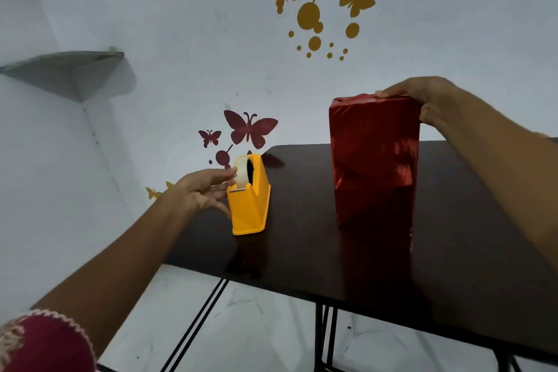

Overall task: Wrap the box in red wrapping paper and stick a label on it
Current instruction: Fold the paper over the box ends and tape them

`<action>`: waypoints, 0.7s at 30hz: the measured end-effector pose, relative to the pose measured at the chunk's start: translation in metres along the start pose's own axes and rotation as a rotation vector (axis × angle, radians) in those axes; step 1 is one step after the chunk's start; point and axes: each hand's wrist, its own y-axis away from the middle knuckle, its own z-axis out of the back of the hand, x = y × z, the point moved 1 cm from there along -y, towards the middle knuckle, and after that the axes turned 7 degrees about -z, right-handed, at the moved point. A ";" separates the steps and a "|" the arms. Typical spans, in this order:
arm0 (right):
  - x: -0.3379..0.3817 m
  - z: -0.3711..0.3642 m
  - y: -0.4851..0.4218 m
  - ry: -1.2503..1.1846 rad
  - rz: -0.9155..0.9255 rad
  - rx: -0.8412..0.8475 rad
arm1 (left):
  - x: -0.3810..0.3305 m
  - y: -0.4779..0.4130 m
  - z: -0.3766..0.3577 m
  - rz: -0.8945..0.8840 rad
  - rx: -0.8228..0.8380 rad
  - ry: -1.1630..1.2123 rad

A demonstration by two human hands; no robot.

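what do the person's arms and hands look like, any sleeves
Both forearms are bare. The left hand and right hand show no gloves, watch or bracelet. Above the left elbow is a dark red sleeve edged with pale scalloped trim; the right arm's upper part is out of view.

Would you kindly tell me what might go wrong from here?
1. The yellow tape dispenser sits near the table edge; a one-handed pull by the left hand may tip it or drag it off.
2. The wrapped box stands tall on end, steadied only by the right hand on top; it may topple if released.
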 end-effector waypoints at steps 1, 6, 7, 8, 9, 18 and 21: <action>0.000 0.000 -0.001 -0.003 0.002 -0.003 | 0.002 0.000 0.001 -0.018 0.000 0.014; 0.000 0.002 -0.006 -0.014 0.007 -0.031 | 0.014 0.001 0.004 -0.077 0.025 0.051; 0.000 0.001 -0.006 -0.013 0.004 -0.029 | 0.017 0.002 0.005 -0.083 0.036 0.051; 0.000 0.001 -0.006 -0.013 0.008 -0.030 | 0.020 0.003 0.004 -0.087 0.048 0.050; -0.001 0.000 -0.005 -0.011 0.014 -0.029 | 0.024 0.004 0.004 -0.091 0.049 0.041; 0.000 0.001 0.000 -0.028 0.014 -0.035 | 0.059 -0.003 -0.013 -0.205 -0.283 0.083; -0.001 -0.001 0.008 -0.035 0.016 -0.022 | 0.062 -0.005 -0.014 -0.222 -0.340 0.083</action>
